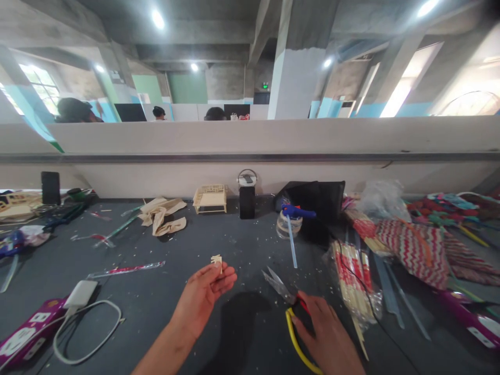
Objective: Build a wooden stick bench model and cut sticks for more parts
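Pinched between the thumb and fingers of my left hand (209, 289) is a small cluster of pale wooden stick pieces (216, 259), held above the dark table. How the pieces join is too small to make out. My right hand (328, 333) grips the scissors (278, 284) at their red and yellow handles, low over the table to the right. The blades are slightly parted and point away to the upper left, with nothing between them. A small wooden model bench (211, 199) stands beyond my left hand, near the partition.
A phone (247, 202) leans upright at the back. A blue glue gun (297, 210) rests on a tape roll (288, 226). Bundled wooden sticks (353, 276) in plastic lie right, crumpled brown paper (163, 214) back left. A charger (80, 295) and cable sit front left.
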Tool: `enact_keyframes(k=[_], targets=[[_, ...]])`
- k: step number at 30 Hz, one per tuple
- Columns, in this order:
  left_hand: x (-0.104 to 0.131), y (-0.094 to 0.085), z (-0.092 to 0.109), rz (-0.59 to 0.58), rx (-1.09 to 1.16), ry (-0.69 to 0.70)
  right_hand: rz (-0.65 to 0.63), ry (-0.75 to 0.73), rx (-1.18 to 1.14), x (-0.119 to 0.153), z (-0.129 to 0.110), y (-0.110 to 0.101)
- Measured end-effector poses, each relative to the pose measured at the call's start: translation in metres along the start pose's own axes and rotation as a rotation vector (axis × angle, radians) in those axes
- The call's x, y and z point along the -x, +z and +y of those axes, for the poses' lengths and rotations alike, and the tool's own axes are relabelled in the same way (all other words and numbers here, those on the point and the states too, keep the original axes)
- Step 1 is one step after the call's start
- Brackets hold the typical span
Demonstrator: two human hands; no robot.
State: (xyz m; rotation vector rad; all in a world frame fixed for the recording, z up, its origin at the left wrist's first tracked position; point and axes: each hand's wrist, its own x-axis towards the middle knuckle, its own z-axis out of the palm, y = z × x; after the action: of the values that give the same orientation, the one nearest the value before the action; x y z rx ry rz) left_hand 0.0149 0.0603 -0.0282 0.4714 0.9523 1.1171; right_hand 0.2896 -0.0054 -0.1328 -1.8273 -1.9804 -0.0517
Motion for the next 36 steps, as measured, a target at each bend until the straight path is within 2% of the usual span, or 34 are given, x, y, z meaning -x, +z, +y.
enact_keyframes(k=[6, 9, 11, 14, 17, 21, 23, 25, 28, 32, 36], targets=[[-0.001, 0.002, 0.003, -0.014, 0.032, -0.027, -0.086, 0.013, 0.014, 0.002, 0.004, -0.009], [-0.001, 0.003, 0.003, -0.020, 0.056, -0.047, -0.126, 0.013, -0.050, -0.004, 0.005, -0.015], [0.000, 0.004, 0.003, -0.025, 0.069, -0.056, -0.158, 0.059, -0.118, -0.009, 0.003, -0.018], [0.005, 0.007, 0.003, -0.024, 0.046, -0.029, -0.188, 0.211, -0.256, -0.016, -0.002, -0.022], [0.012, 0.010, 0.004, -0.031, -0.051, 0.080, -0.243, 0.391, -0.621, -0.014, -0.009, -0.029], [0.019, 0.014, 0.003, -0.079, -0.173, 0.157, -0.544, 0.573, -1.326, 0.003, -0.025, -0.044], [0.019, 0.015, 0.003, -0.089, -0.163, 0.127, -0.611, 0.586, -1.509, 0.012, -0.037, -0.051], [0.017, 0.016, 0.002, -0.092, -0.113, 0.078, -0.632, 0.583, -1.589, 0.015, -0.049, -0.054], [0.013, 0.018, 0.001, -0.084, -0.020, 0.015, -0.606, 0.504, -1.616, 0.009, -0.065, -0.053], [0.014, 0.020, -0.002, -0.063, 0.055, -0.003, -0.410, 0.421, -1.614, -0.005, -0.081, -0.053], [0.018, 0.023, -0.004, -0.070, 0.043, 0.019, -0.271, 0.392, -1.367, -0.016, -0.090, -0.057]])
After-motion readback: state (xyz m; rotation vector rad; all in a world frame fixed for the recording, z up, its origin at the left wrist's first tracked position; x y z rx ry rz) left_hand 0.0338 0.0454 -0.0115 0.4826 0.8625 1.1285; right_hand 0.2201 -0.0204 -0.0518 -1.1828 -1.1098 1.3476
